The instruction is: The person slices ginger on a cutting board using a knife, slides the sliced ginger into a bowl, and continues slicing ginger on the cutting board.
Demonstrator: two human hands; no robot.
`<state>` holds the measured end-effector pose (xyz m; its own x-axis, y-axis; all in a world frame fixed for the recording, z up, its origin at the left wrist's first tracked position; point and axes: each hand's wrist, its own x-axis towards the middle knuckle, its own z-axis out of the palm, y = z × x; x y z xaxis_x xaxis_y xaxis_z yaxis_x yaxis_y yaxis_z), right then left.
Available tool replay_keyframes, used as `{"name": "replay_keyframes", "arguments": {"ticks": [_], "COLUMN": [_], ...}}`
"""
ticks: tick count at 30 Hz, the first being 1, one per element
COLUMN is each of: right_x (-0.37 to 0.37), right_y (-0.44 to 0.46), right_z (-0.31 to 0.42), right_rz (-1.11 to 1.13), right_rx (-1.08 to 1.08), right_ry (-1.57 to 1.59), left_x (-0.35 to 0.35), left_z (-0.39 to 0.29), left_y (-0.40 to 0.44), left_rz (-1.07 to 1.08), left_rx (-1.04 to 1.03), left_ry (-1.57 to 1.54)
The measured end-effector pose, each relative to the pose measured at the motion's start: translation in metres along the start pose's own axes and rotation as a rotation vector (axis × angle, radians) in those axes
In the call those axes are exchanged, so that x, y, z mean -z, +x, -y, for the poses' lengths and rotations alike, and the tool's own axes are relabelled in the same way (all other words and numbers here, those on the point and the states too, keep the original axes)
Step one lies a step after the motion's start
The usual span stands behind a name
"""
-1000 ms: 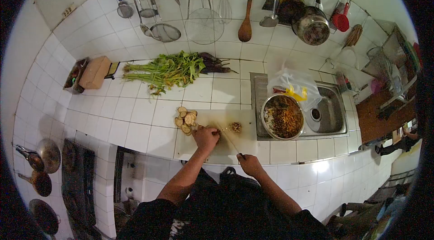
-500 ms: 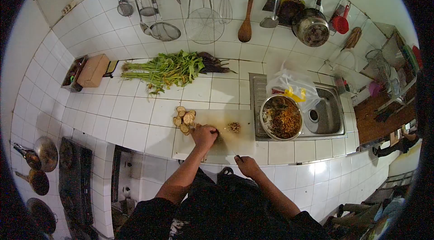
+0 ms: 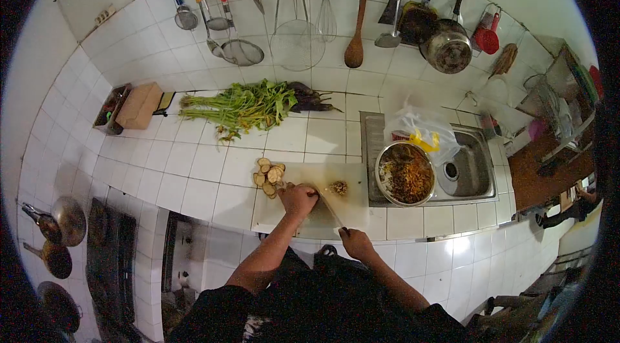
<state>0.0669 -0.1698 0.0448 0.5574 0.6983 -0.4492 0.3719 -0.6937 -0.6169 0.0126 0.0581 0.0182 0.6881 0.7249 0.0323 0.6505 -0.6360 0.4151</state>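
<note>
Head view shows the left hand point(image 3: 299, 199) low over a pale rectangular cutting board point(image 3: 354, 212), its fingers bent over a small dark piece point(image 3: 316, 194). The hand mostly hides that piece, so whether the fingers grip it or only rest on it I cannot tell. The right hand point(image 3: 356, 243), at the board's near edge, is clamped around the dark handle of a long, thin-bladed knife point(image 3: 334, 209). The blade slants forward and left across the board, its far end just beside the left hand's fingertips and the dark piece.

Round, pale, dark-rimmed slices point(image 3: 267, 176) lie heaped just beyond and left of the left hand, at the board's far left corner. Right of the blade sits a small mound of brownish chopped bits point(image 3: 338, 187), near the knife but well apart from the right hand.
</note>
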Motion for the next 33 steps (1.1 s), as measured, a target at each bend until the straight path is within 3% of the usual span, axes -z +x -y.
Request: {"name": "replay_keyframes", "arguments": {"ticks": [8, 11, 14, 16, 19, 22, 33], "right_x": [-0.02, -0.017, -0.021, -0.021, -0.017, 0.005, 0.01], "right_y": [0.005, 0.003, 0.001, 0.005, -0.002, -0.009, -0.011], "right_z": [-0.03, -0.031, -0.032, -0.033, -0.026, -0.007, -0.008], "right_rz": [-0.105, 0.03, 0.019, 0.059, -0.131, -0.064, -0.049], "right_rx": [0.039, -0.104, 0.031, -0.12, 0.046, 0.015, -0.033], "right_ry": [0.087, 0.287, 0.352, 0.351, 0.104, 0.022, 0.199], "left_x": [-0.001, -0.008, -0.009, -0.013, -0.01, -0.002, -0.006], "left_z": [0.0, 0.0, -0.005, -0.005, -0.007, -0.013, -0.003], "left_y": [-0.003, -0.011, -0.015, -0.011, -0.004, -0.004, -0.017], "left_rz": [-0.029, -0.169, -0.169, -0.157, -0.132, -0.118, -0.139], "left_rx": [-0.093, -0.199, -0.194, -0.184, -0.173, -0.18, -0.175], "left_ry": [-0.055, -0.038, -0.026, -0.027, -0.049, -0.066, 0.005]}}
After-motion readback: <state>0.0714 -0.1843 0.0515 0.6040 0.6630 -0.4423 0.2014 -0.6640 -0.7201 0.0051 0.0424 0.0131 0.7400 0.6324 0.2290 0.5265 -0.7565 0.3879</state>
